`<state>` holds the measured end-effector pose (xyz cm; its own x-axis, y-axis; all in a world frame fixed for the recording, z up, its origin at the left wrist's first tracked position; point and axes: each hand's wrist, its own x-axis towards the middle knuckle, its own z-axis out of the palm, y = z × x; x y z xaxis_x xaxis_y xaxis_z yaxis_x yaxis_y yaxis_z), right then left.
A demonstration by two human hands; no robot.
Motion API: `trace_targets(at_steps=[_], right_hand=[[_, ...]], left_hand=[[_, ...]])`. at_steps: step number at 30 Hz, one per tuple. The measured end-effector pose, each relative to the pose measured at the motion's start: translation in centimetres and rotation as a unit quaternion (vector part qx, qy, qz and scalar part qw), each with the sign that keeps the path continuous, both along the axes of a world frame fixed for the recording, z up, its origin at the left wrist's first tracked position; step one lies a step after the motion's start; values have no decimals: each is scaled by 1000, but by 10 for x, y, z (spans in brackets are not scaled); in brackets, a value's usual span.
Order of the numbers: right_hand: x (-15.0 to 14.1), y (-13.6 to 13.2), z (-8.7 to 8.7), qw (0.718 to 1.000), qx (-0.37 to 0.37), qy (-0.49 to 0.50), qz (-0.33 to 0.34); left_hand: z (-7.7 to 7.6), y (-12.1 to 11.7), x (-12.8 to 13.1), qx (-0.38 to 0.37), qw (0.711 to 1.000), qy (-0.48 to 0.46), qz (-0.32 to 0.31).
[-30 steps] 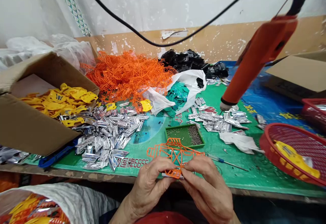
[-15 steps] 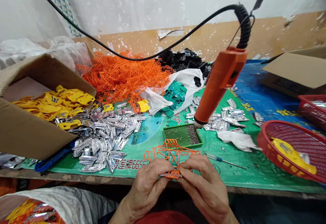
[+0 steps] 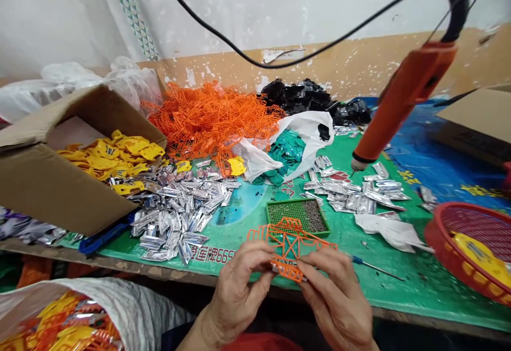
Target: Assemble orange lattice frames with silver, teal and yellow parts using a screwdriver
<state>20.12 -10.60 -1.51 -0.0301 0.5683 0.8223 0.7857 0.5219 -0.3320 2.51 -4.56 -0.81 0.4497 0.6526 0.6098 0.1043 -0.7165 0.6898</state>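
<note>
The left hand [image 3: 235, 295] and right hand [image 3: 335, 298] are pinching an orange plastic frame [image 3: 288, 244] narrowly between thumbs and fingers, steadying it just near a green tray [image 3: 296, 201].

A peeling white wall [image 3: 247, 16] (tan band [image 3: 359, 61] below) backs the workbench [image 3: 120, 272].
</note>
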Motion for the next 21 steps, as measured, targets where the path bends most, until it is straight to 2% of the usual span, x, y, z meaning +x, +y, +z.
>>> trace_targets(at_steps=[6, 14, 21], right_hand=[[-2, -5, -8, 999, 23, -16, -29], [-6, -9, -15, 998, 32, -20, -51], [-3, -10, -17, 999, 18, -20, -28]], left_hand=[[5, -3, 1, 65, 998, -2, 26], [4, -7, 0, 69, 997, -14, 28], [7, -4, -2, 64, 998, -18, -6]])
